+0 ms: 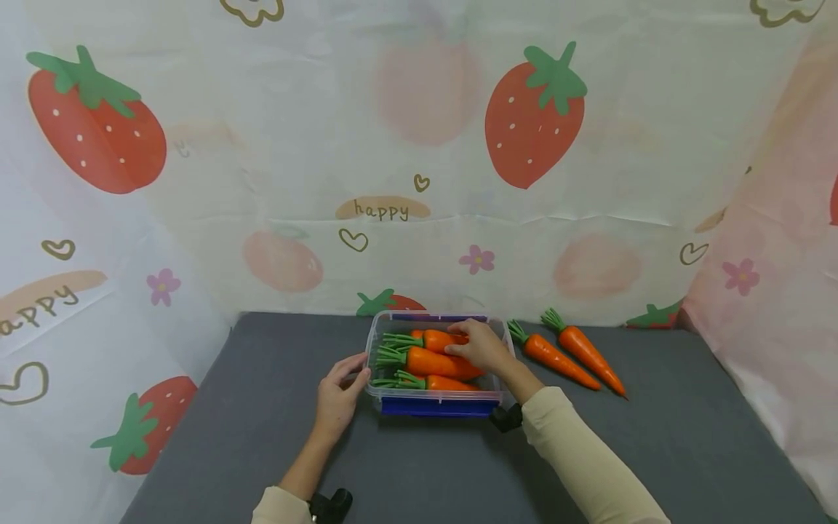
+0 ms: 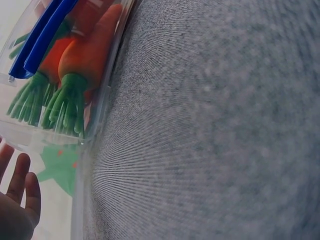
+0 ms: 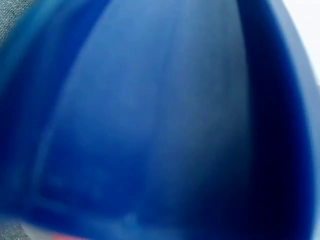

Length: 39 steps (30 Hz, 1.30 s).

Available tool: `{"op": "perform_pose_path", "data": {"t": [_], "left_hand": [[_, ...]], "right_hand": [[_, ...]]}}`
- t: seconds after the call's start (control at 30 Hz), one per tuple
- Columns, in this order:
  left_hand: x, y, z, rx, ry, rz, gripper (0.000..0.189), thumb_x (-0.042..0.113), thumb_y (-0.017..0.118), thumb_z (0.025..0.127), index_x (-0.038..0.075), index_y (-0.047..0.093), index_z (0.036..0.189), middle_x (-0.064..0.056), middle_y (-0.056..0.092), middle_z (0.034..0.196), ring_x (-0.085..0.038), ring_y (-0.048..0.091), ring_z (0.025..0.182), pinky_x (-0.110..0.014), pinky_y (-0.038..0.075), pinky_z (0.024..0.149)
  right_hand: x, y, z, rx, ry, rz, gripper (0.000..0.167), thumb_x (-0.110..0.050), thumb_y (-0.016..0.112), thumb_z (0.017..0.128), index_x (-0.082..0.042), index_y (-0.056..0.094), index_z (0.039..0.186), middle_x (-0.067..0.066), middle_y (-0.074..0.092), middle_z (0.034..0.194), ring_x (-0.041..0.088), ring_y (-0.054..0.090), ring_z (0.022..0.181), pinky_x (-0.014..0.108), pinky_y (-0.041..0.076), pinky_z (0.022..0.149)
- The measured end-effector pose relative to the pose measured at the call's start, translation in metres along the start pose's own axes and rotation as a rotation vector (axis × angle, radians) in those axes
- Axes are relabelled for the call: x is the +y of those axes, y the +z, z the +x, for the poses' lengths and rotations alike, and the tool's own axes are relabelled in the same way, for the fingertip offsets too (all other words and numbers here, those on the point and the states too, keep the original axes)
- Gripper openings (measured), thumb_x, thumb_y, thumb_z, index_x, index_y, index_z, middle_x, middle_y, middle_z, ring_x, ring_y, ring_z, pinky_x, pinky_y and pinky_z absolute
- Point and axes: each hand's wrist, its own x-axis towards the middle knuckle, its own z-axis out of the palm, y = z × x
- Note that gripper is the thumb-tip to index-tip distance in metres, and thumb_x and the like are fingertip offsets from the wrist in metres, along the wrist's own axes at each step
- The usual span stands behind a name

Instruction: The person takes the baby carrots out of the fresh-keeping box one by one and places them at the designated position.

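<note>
A clear plastic box (image 1: 437,395) with blue side clips stands at the table's far side. Inside lie several orange carrots with green tops, among them a front carrot (image 1: 452,383) and a large middle carrot (image 1: 428,362). Reaching over the box's right side, my right hand (image 1: 486,347) holds the back carrot (image 1: 437,340) between thumb and fingers, near its thin end. My left hand (image 1: 337,397) touches the left wall with fingers fairly straight; the left wrist view shows its fingers (image 2: 19,175) spread beside the box corner. A blurred blue clip (image 3: 150,125) fills the right wrist view, hiding the right hand there.
Two more carrots lie on the grey table (image 1: 262,407) to the right of the box: a nearer carrot (image 1: 559,360) and an outer carrot (image 1: 592,356). A white cloth (image 1: 419,145) with printed strawberries hangs behind the table and along both sides.
</note>
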Motion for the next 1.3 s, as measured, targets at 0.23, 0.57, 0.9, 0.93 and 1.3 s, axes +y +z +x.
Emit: {"op": "perform_pose_path", "data": {"t": [0.23, 0.57, 0.9, 0.93, 1.3], "left_hand": [[-0.001, 0.001, 0.000, 0.002, 0.005, 0.003, 0.028, 0.001, 0.067, 0.089, -0.008, 0.067, 0.116, -0.023, 0.066, 0.117, -0.021, 0.063, 0.099, -0.012, 0.049, 0.077], [-0.003, 0.001, 0.000, 0.004, 0.000, -0.004, 0.028, 0.002, 0.067, 0.090, -0.007, 0.068, 0.116, -0.024, 0.066, 0.118, -0.013, 0.062, 0.099, -0.010, 0.048, 0.077], [-0.004, 0.001, 0.000, 0.000, -0.005, -0.014, 0.028, 0.003, 0.066, 0.090, -0.006, 0.067, 0.117, -0.023, 0.065, 0.120, -0.004, 0.059, 0.098, -0.010, 0.047, 0.079], [-0.004, 0.001, 0.000, 0.000, -0.005, -0.018, 0.028, 0.002, 0.066, 0.090, -0.007, 0.067, 0.117, -0.023, 0.065, 0.120, -0.004, 0.059, 0.098, -0.010, 0.047, 0.079], [-0.004, 0.001, 0.000, 0.005, 0.010, -0.003, 0.028, 0.001, 0.066, 0.089, -0.007, 0.068, 0.116, -0.023, 0.066, 0.118, -0.008, 0.061, 0.097, -0.017, 0.051, 0.080]], "right_hand": [[0.005, 0.003, 0.004, 0.003, -0.016, 0.009, 0.041, -0.018, 0.070, 0.090, -0.002, 0.063, 0.127, 0.015, 0.062, 0.127, 0.031, 0.057, 0.119, 0.046, 0.045, 0.103], [0.010, 0.009, 0.010, -0.012, -0.009, -0.010, 0.041, -0.015, 0.070, 0.090, -0.002, 0.061, 0.128, 0.016, 0.062, 0.131, 0.032, 0.054, 0.124, 0.047, 0.041, 0.108], [0.009, 0.010, 0.008, -0.005, -0.034, -0.057, 0.038, -0.015, 0.070, 0.089, -0.002, 0.063, 0.125, 0.016, 0.065, 0.125, 0.031, 0.058, 0.117, 0.046, 0.044, 0.105], [0.008, 0.009, 0.008, -0.006, -0.039, -0.061, 0.038, -0.014, 0.070, 0.090, -0.002, 0.063, 0.125, 0.015, 0.065, 0.124, 0.030, 0.058, 0.115, 0.045, 0.045, 0.104], [0.009, 0.011, 0.007, 0.010, -0.089, -0.102, 0.037, -0.017, 0.069, 0.091, -0.003, 0.063, 0.125, 0.014, 0.065, 0.114, 0.028, 0.059, 0.101, 0.043, 0.050, 0.095]]}}
